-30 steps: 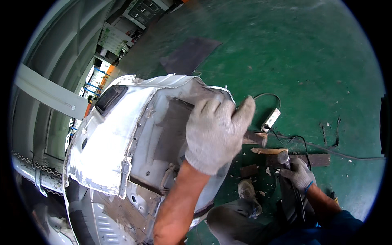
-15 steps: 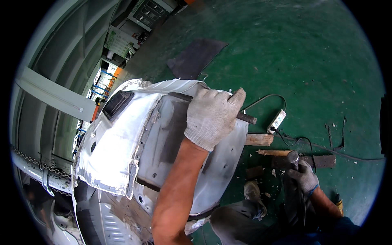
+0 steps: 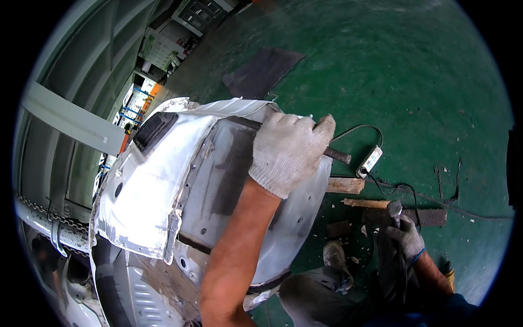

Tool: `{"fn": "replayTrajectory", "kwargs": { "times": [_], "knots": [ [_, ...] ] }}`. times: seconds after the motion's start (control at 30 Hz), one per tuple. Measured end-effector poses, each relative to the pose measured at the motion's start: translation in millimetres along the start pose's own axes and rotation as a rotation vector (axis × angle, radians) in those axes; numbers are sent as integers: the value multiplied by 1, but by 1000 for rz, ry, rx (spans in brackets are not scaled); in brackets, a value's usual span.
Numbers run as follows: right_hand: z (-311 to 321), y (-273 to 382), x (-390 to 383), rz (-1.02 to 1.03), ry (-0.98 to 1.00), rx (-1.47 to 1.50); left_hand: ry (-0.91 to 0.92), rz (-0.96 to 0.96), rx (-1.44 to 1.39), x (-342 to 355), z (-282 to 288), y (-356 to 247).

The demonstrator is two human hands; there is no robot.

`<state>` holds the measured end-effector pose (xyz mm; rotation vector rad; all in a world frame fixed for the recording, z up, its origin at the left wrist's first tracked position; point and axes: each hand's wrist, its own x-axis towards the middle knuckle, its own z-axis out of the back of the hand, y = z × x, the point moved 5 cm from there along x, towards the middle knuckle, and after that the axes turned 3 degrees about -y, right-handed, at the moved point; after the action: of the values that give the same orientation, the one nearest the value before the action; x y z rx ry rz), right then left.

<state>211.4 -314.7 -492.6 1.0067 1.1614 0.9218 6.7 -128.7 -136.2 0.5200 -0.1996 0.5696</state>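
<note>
A white-gloved fist, my left hand (image 3: 289,150), is wrapped round a dark metal bar (image 3: 340,156). The bar's blunt end sticks out to the right; its other end reaches leftward across the upper part of a white car body section (image 3: 147,191), where I cannot tell exactly what it touches. Low on the right, my right hand (image 3: 406,237), gloved too, grips a hammer (image 3: 394,209) by the handle. The hammer's metal head points up and away from the bar, near my knee. Torn, bent edges and small holes mark the body section.
A white power strip (image 3: 370,161) with cords lies on the green floor, beside pieces of wood (image 3: 346,186) and a dark block (image 3: 430,217). A dark mat (image 3: 264,71) lies farther off. A chained metal tube (image 3: 71,240) stands at left; a person (image 3: 43,256) shows beyond it.
My left hand and the bar have shifted slightly right and up against the view. The body section appears a little farther left. My right hand with the hammer has hardly moved.
</note>
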Motion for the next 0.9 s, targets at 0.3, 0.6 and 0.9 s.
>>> {"fn": "replayTrajectory", "kwargs": {
  "times": [0.3, 0.6, 0.9],
  "knots": [
    [13, 175, 0, 483, 133, 797, 43, 1, 11, 5, 0, 1],
    [-80, 246, 33, 200, 237, 579, 222, -22, 102, -14, -31, 3],
    [-17, 216, 10, 409, -186, 699, 112, 52, -1, 1, -2, 7]
  ]
}}
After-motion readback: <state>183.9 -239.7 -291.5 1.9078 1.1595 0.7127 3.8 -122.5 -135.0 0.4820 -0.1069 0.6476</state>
